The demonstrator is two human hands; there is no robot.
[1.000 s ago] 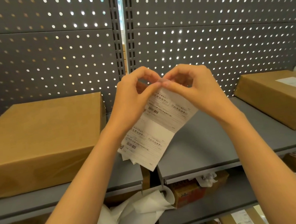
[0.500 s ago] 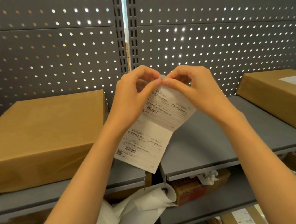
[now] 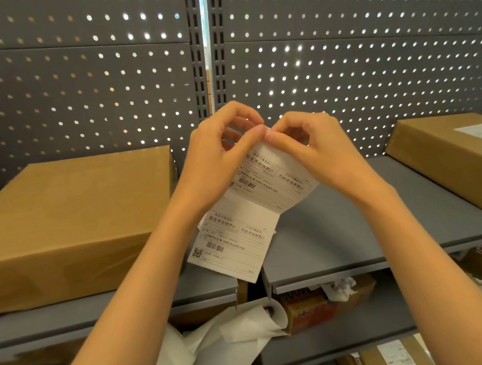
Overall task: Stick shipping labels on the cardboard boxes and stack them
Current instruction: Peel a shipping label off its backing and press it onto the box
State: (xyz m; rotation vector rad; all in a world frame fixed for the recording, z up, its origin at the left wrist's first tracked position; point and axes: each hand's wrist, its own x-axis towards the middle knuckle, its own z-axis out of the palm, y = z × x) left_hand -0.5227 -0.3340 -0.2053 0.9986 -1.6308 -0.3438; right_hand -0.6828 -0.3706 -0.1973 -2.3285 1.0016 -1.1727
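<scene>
A white strip of shipping labels (image 3: 239,228) hangs in front of the shelf, printed with barcodes and a QR code. My left hand (image 3: 218,160) and my right hand (image 3: 318,147) both pinch its top edge, fingertips touching each other. A large plain cardboard box (image 3: 64,224) lies flat on the shelf to the left. A second cardboard box (image 3: 457,160) at the right carries a white label on its top.
A grey metal shelf (image 3: 348,235) runs under the boxes, backed by a perforated grey panel (image 3: 338,47). Crumpled white backing paper (image 3: 224,343) hangs from the shelf below. More small boxes (image 3: 320,306) sit on the lower shelves.
The hands keep pinching the top edge of the label strip. The strip's lower part has swung slightly and the view has shifted a little.
</scene>
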